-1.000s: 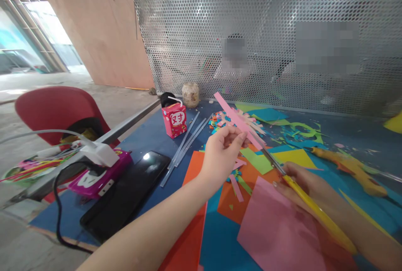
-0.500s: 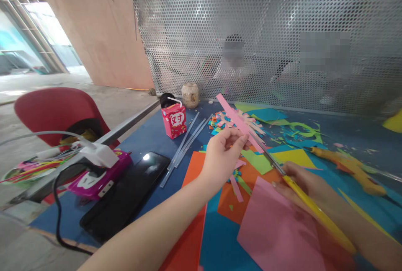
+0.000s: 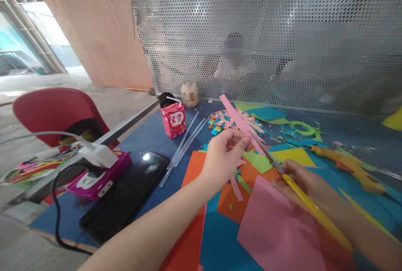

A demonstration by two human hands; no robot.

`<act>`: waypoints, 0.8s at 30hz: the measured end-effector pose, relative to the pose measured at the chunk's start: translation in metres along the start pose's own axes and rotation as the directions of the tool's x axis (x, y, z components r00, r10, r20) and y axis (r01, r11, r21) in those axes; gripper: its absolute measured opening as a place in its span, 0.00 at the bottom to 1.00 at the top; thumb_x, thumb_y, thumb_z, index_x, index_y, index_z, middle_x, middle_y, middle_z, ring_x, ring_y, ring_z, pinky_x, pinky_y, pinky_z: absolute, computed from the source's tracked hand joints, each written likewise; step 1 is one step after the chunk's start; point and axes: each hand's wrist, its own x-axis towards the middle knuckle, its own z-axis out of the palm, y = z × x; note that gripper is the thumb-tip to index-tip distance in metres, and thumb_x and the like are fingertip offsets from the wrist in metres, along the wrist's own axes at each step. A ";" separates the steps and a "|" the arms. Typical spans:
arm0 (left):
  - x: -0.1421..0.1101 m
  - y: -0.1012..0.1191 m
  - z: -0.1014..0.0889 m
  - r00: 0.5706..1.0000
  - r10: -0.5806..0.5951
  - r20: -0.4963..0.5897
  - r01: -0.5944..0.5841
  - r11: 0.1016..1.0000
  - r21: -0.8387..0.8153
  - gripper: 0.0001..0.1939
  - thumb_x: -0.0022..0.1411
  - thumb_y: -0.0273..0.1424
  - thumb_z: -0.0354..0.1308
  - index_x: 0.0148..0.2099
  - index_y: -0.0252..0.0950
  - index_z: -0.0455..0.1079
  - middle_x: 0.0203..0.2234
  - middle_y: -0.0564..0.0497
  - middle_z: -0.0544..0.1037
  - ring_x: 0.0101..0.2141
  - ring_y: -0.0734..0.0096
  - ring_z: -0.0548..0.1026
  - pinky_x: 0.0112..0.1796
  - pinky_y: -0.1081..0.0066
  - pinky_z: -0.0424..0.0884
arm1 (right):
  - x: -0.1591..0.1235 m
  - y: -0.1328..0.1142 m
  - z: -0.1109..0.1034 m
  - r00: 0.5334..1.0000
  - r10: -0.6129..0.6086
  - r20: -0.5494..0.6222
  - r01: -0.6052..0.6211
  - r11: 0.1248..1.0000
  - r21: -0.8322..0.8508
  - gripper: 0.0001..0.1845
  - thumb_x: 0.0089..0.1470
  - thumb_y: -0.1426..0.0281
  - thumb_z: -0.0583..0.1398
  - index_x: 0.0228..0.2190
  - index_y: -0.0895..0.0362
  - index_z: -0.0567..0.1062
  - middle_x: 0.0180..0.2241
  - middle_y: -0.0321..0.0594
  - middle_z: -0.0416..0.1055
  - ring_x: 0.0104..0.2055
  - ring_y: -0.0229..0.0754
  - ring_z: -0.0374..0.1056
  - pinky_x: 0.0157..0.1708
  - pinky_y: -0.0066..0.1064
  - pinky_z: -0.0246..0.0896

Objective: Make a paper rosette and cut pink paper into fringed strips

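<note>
A pink paper strip (image 3: 236,117) is pinched between the thumb and fingers of my left hand (image 3: 224,149), tilted over the table. My right hand (image 3: 303,181) is closed on yellow-handled scissors (image 3: 309,204); their metal blades reach up to the strip's lower right edge. Whether the blades are parted I cannot tell. Below my hands lie a pink paper sheet (image 3: 276,225), an orange sheet (image 3: 230,204) and a blue sheet (image 3: 220,241). Just beyond my left hand, pink fringed paper pieces (image 3: 256,124) rest beside small coloured scraps (image 3: 218,126).
On the left are a black phone (image 3: 125,197), a purple power strip (image 3: 100,176) with plugs, and a red drink carton (image 3: 173,120). Clear glue sticks (image 3: 185,145) lie nearby. A yellow glue gun (image 3: 348,166) lies right. A perforated metal panel (image 3: 194,24) borders the back.
The pink strip has shifted slightly to the right and down against the scissor blades. Both hands keep their holds and have barely moved.
</note>
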 end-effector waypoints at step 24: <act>0.002 0.001 -0.003 0.999 0.008 0.048 -0.009 1.000 0.026 0.08 0.60 0.34 0.50 0.29 0.36 0.62 0.24 0.53 0.68 0.28 0.74 0.71 0.24 0.77 0.68 | -0.003 -0.007 -0.002 0.998 0.031 0.053 -0.029 0.999 -0.021 0.21 0.46 0.49 0.55 0.21 0.52 0.56 0.17 0.27 0.50 0.18 0.34 0.50 0.17 0.27 0.43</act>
